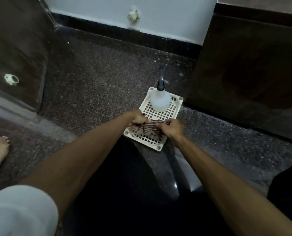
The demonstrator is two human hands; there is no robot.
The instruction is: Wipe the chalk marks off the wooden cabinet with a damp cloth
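Striped cloth (pixel 151 127) bunched over white grid tray (pixel 154 142); ends hidden inside left hand (pixel 139 119) and right hand (pixel 173 128), both gripping.

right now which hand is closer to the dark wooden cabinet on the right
Right. The right hand grips the end of the striped cloth nearest the cabinet; the left hand grips its other end, farther off over the white tray.

Home: speckled floor (pixel 107 79), wooden cabinet (pixel 247 65)
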